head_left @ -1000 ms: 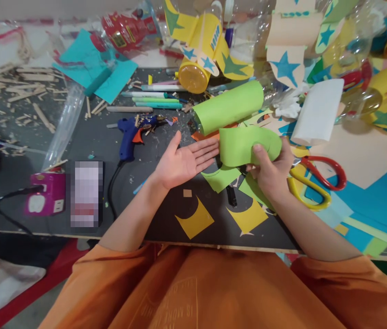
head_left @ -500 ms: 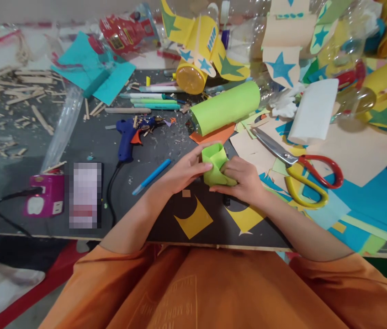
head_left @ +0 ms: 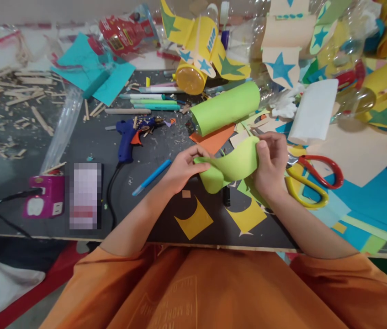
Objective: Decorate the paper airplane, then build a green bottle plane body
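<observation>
A curled strip of light green paper (head_left: 239, 162) is stretched between my two hands above the table. My left hand (head_left: 187, 168) pinches its left end, where part of the sheet folds down. At the other end, the thumb and fingers of my right hand (head_left: 271, 160) grip the raised edge. Just beyond the hands lies a bottle wrapped in green paper (head_left: 225, 108). Scissors (head_left: 311, 169) with red and yellow handles rest right of my right hand, their blades partly hidden by it. Below the strip are a small black object (head_left: 226, 196) and yellow paper offcuts (head_left: 193, 218).
A blue glue gun (head_left: 126, 139), a blue marker (head_left: 151, 177), a phone (head_left: 85, 196) and a magenta power box (head_left: 44, 196) lie to the left. Wood scraps (head_left: 25, 91) cover the far left. Decorated bottles, including a yellow one (head_left: 196, 45), stand at the back; paper sheets (head_left: 381, 196) pile up right.
The green paper, rolled into a loop before, is now opened out into a longer curved strip. My right hand has moved right and slightly up with its end; my left hand has barely moved.
</observation>
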### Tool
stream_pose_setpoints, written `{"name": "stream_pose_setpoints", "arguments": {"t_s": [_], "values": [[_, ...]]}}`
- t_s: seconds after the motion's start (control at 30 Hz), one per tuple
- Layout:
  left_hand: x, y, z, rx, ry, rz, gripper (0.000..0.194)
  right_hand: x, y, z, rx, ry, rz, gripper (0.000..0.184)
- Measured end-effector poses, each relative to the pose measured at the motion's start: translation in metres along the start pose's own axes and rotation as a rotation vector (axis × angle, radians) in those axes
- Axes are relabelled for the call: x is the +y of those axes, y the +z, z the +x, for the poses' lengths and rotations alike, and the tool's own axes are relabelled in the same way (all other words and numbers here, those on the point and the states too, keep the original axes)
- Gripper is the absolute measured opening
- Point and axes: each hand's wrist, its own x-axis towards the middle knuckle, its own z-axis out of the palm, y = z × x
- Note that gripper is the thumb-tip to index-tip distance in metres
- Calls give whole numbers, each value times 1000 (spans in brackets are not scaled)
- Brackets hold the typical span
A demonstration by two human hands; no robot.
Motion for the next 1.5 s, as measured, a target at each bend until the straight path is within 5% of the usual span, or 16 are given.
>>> {"name": "stream_pose_setpoints", "arguments": {"t_s": [0.17, 0.3, 0.43, 0.6, 0.97, 1.37, 1.5], "values": [[0, 3, -1, 144, 34, 37, 25, -5, -12, -12, 24, -545, -268, 10], [-1, 2, 1, 251, 42, 3, 29, -10, -17, -23, -220, -764, -445, 25], [1, 4, -1, 189, 15, -34, 30, -9, -11, -23, -407, -618, -636, 24], [5, 8, -5, 41, -61, -118, 33, -4, -8, -17, -496, -502, -603, 45], [0, 8, -3, -74, -53, -146, 38, -9, -9, -13, -508, -463, -452, 37], [-10, -4, -2, 151, 517, 367, 38, -5, -4, -16, -468, -333, -145, 21], [-8, -1, -5, 46, 445, 398, 36, -7, -2, -17, -509, -290, -86, 19]]}}
